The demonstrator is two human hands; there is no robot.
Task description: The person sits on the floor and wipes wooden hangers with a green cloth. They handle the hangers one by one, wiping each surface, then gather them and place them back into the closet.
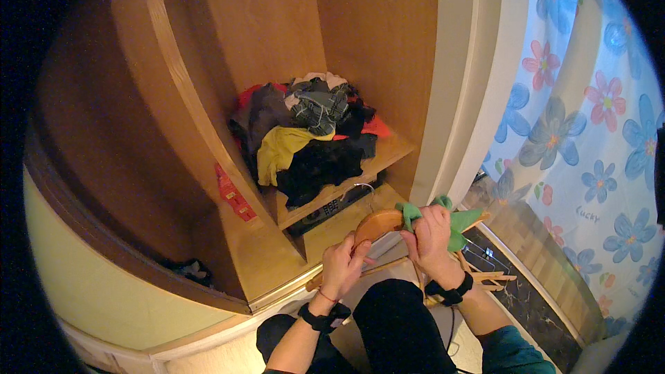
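My left hand [343, 267] is closed around the left arm of a wooden clothes hanger [378, 224], whose metal hook [372, 188] points up toward the wardrobe. A green cloth [457, 231] lies bunched over the hanger's right side, and my right hand [431, 234] grips it there. Beyond the hanger, a mixed pile of clothes rests on the wardrobe shelf, with a yellow garment [283, 150], a black garment [324, 166] and a grey patterned garment [319, 109] among them.
Below the wardrobe shelf [389, 158] sits a dark device with buttons [331, 209]. A red item [234, 192] lies left of the divider [192, 93]. More wooden hangers [491, 279] are by my right wrist. A flowered curtain [566, 130] hangs at the right.
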